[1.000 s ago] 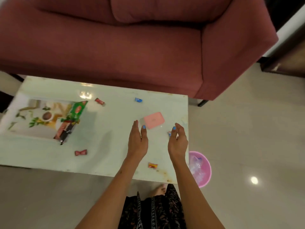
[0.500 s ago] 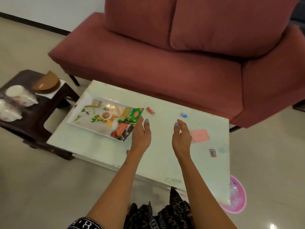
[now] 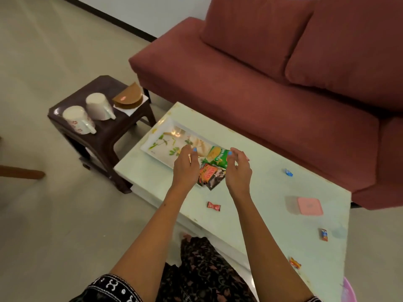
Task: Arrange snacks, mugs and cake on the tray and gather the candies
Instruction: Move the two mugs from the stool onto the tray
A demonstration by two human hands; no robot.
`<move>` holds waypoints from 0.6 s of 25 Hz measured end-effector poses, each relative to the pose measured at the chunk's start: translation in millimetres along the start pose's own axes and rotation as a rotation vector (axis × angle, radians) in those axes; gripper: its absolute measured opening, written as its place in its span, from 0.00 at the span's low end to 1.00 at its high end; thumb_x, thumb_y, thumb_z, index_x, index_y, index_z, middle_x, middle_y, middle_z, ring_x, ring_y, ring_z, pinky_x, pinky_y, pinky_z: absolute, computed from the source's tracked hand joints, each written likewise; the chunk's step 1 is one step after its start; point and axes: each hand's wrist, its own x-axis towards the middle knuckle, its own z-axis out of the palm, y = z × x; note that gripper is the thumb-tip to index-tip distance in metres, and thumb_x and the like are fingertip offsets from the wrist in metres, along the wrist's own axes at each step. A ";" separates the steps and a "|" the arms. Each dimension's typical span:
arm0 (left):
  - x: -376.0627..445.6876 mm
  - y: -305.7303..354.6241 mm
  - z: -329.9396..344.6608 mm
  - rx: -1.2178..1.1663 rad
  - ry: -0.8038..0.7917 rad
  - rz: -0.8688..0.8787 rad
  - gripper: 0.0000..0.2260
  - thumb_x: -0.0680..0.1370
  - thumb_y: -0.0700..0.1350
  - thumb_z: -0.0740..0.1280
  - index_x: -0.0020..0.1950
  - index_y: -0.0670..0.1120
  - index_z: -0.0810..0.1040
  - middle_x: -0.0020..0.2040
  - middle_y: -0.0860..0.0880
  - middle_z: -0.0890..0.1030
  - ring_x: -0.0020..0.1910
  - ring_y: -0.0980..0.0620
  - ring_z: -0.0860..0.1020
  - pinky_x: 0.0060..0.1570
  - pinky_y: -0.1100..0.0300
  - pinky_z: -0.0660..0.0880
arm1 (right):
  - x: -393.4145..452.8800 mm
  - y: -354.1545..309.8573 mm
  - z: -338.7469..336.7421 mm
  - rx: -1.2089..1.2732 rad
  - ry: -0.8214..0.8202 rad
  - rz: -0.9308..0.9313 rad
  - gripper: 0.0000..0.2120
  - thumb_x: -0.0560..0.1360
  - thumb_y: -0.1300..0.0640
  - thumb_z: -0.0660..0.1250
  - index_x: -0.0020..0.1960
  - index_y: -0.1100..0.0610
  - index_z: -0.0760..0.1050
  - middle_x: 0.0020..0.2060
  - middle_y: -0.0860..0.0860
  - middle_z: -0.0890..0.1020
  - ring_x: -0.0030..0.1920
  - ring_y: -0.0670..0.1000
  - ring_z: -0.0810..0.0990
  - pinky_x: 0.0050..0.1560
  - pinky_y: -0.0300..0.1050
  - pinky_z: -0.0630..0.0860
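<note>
A white tray (image 3: 152, 149) with a leaf print lies at the far left of the pale table (image 3: 261, 192). A green snack packet (image 3: 218, 157) and a red-black one (image 3: 209, 174) rest on its near right end. My left hand (image 3: 185, 165) and right hand (image 3: 237, 171) hover either side of the packets, fingers apart, holding nothing. Wrapped candies lie scattered: red (image 3: 213, 206), blue (image 3: 288, 172), orange-blue (image 3: 324, 234), orange (image 3: 294, 263). Two upturned white mugs (image 3: 100, 106) (image 3: 77, 119) and a half cake (image 3: 128, 97) sit on a dark stool (image 3: 104, 131).
A pink square lid-like object (image 3: 309, 206) lies on the table's right part. A dark red sofa (image 3: 261, 83) stands behind the table. A pink bin (image 3: 349, 290) shows at the bottom right. My patterned skirt (image 3: 202, 269) is below the table edge.
The view has swung left, bringing the stool with mugs and cake into sight. Both hands have moved left from the pink object to either side of the snack packets.
</note>
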 end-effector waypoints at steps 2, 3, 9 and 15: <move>12.0 -5.5 -12.3 -0.010 0.014 -0.012 0.19 0.82 0.49 0.51 0.71 0.43 0.63 0.70 0.44 0.69 0.70 0.46 0.67 0.67 0.53 0.63 | 8.0 -7.7 19.3 -0.001 -0.028 -0.008 0.15 0.80 0.51 0.56 0.64 0.54 0.72 0.57 0.49 0.78 0.55 0.46 0.74 0.56 0.40 0.69; 19.1 -8.0 -18.2 -0.014 0.020 -0.027 0.20 0.82 0.50 0.51 0.71 0.43 0.63 0.71 0.44 0.69 0.70 0.46 0.66 0.68 0.53 0.63 | 12.6 -11.6 28.8 -0.002 -0.040 -0.011 0.15 0.80 0.51 0.56 0.64 0.54 0.72 0.59 0.50 0.78 0.55 0.45 0.73 0.57 0.40 0.68; 75.7 -15.7 -56.7 -0.037 0.098 -0.092 0.20 0.81 0.49 0.52 0.71 0.41 0.63 0.70 0.42 0.69 0.70 0.45 0.67 0.69 0.48 0.65 | 48.2 -34.7 85.8 -0.031 -0.113 -0.048 0.16 0.80 0.52 0.57 0.65 0.56 0.72 0.61 0.52 0.78 0.56 0.45 0.73 0.56 0.39 0.69; 133.6 -20.5 -91.5 -0.048 0.172 -0.166 0.19 0.81 0.50 0.52 0.69 0.42 0.65 0.64 0.42 0.75 0.64 0.44 0.73 0.64 0.46 0.70 | 92.4 -68.5 148.0 -0.080 -0.241 -0.105 0.16 0.80 0.52 0.57 0.65 0.55 0.72 0.62 0.51 0.78 0.57 0.46 0.74 0.59 0.42 0.70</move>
